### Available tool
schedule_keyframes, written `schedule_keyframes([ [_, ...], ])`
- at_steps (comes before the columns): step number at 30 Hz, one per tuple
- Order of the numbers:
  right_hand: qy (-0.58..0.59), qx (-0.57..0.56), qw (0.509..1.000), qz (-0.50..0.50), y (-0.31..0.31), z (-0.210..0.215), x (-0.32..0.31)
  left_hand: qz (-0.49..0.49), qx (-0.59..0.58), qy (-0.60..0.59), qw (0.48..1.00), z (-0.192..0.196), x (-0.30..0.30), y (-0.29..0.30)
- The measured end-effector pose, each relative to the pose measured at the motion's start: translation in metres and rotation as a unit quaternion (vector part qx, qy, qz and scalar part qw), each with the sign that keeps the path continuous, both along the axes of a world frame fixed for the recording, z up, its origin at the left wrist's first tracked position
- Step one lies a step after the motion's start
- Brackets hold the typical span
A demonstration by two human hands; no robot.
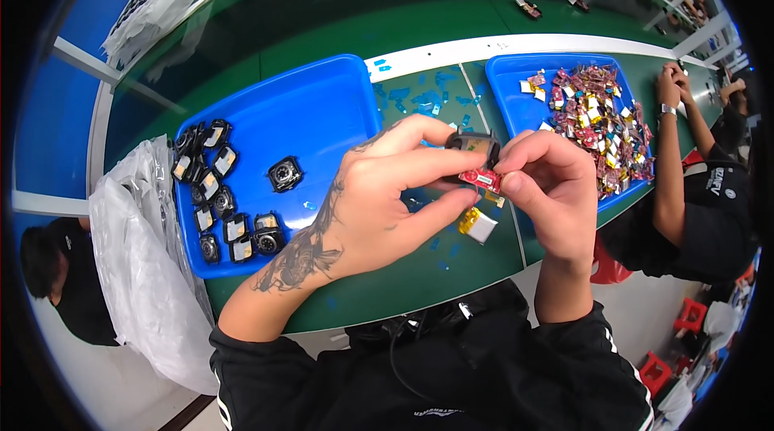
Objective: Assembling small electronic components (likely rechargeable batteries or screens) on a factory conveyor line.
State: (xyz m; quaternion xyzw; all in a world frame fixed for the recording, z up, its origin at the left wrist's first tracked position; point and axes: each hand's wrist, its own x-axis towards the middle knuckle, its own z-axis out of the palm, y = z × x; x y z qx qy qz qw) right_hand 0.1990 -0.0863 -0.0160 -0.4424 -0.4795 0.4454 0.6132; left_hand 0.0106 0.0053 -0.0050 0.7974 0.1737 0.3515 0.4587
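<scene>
Over the green workbench [387, 286], my left hand [379, 189] is closed on a black watch case [474, 141], gripped between fingers and thumb. My right hand [556, 189] pinches at the edge of a small red circuit board [481, 179], right up against the case. Below the board hangs or lies a silver-white battery [481, 226] with yellow tape; I cannot tell whether it touches the bench. My fingers partly hide the case and the board.
On the left, a blue tray [278, 80] holds several black watch cases [284, 174]. Another blue tray [504, 64] at right is heaped with red boards and batteries [601, 120]. Blue film scraps [423, 100] lie between them. A plastic bag [141, 270] hangs left; a co-worker [685, 189] sits right.
</scene>
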Motion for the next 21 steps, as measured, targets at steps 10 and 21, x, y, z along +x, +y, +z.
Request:
schedule_keyframes([
  [10, -0.108, -0.035, 0.992, -0.049, -0.003, 0.003, -0.003, 0.047, -0.072, 0.056, 0.995, -0.003, 0.004, -0.006],
  [21, -0.118, 0.023, 0.978, -0.17, 0.004, -0.012, -0.025, 0.028, -0.199, -0.041, 0.979, -0.014, 0.007, -0.01],
])
